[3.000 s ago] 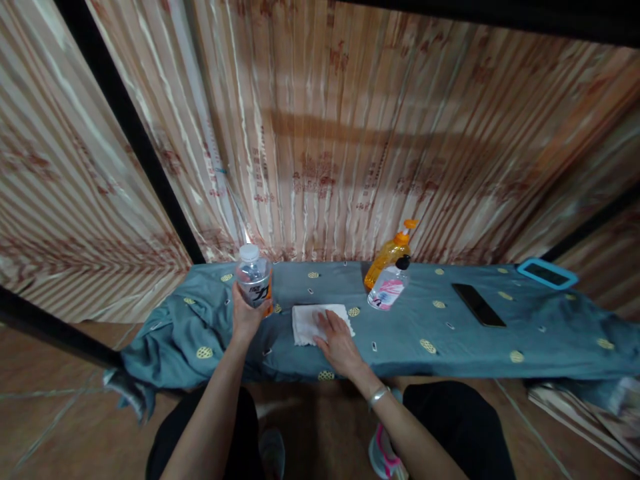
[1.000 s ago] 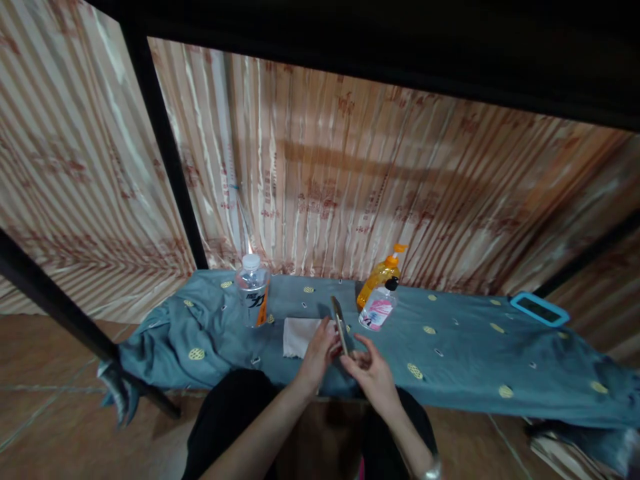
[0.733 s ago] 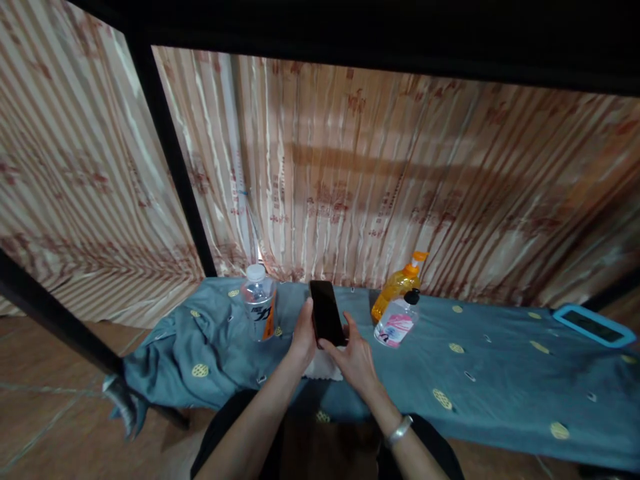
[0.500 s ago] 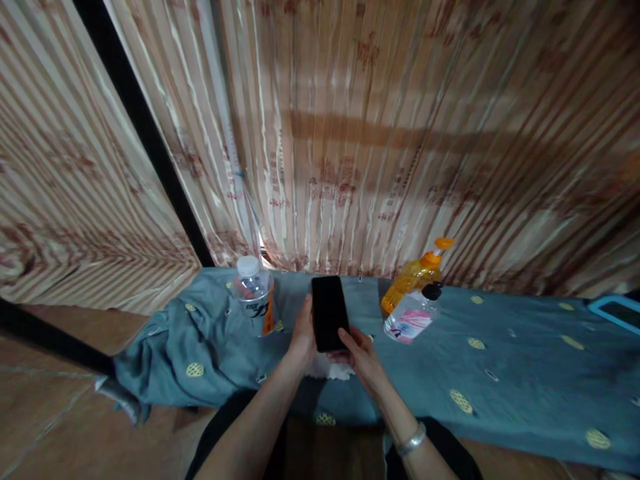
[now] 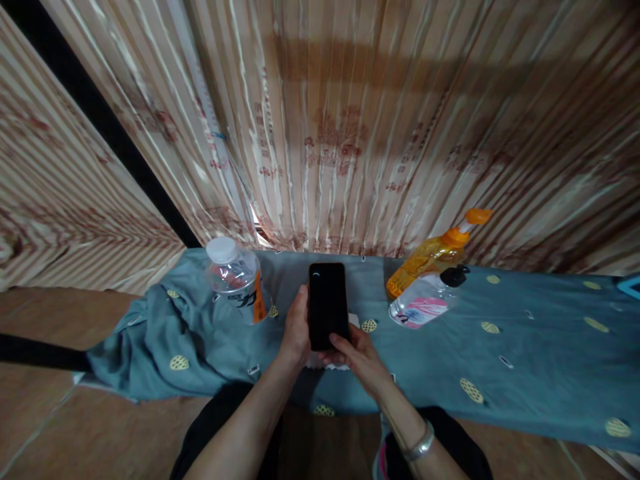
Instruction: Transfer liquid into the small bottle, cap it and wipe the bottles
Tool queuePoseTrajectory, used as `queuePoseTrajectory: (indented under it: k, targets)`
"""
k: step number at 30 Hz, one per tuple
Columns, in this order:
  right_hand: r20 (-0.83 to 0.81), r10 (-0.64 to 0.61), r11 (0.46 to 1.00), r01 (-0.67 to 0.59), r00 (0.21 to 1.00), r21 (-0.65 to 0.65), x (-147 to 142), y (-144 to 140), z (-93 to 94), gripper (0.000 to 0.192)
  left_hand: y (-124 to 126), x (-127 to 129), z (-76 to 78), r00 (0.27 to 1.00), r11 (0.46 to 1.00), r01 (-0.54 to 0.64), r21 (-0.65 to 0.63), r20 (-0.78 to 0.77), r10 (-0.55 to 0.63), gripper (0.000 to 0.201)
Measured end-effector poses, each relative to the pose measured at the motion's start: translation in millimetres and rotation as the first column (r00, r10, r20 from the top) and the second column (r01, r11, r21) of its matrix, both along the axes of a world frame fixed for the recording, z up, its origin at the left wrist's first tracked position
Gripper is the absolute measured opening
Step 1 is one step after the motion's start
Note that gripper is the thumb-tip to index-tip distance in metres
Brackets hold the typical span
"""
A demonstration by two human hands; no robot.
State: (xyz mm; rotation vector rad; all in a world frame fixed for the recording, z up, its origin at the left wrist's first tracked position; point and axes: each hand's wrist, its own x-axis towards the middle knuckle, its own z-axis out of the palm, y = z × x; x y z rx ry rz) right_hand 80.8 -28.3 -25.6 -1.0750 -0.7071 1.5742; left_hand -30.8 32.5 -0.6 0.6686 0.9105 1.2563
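Note:
A black smartphone with a dark screen is held in front of me, over the cloth-covered surface. My left hand grips its left edge, thumb along the side. My right hand holds the lower right corner, its thumb resting on the bottom of the phone and the other fingers underneath. A white tissue or paper lies partly hidden beneath the phone and hands.
Left of my hands stands a clear bottle with a white cap. To the right are a yellow pump bottle and a clear pink-labelled bottle. Patterned teal cloth covers the bench; a pleated curtain hangs behind. A blue-edged object shows far right.
The view has tilted and come closer, so the bottles appear larger and farther apart. Both hands still hold the phone; my right thumb has slid slightly inward along its bottom.

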Motion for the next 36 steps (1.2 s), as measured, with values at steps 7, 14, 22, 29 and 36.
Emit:
queuePoseTrajectory:
  k: [7,14,22,29,36]
  targets:
    - [-0.121,0.005,1.000,-0.007,0.993,-0.016,0.7,-3.5,6.4,0.051,-3.3,-0.8,5.6,1.000,1.000,0.017,0.017,-0.022,-0.017,0.057]
    - [-0.095,0.014,1.000,-0.015,0.995,-0.007,0.6,-3.9,3.5,0.050,-3.2,-0.2,3.4,1.000,1.000,0.008,0.019,-0.006,-0.008,0.053]
    - [-0.054,0.070,0.996,-0.067,0.996,0.050,2.7,-3.2,-6.1,0.043,-3.1,-0.6,1.7,0.999,0.999,-0.009,0.038,-0.045,0.011,0.055]
    - [-0.021,0.045,0.999,-0.045,0.999,0.003,2.1,-3.2,-3.9,0.052,-2.5,0.4,3.0,0.999,0.999,-0.025,0.045,-0.038,0.026,0.054]
    - [0.076,0.006,1.000,-0.005,0.997,-0.002,-1.9,-2.4,-2.2,0.058,-3.0,-0.5,4.8,1.000,1.000,-0.014,0.019,-0.022,0.014,0.049]
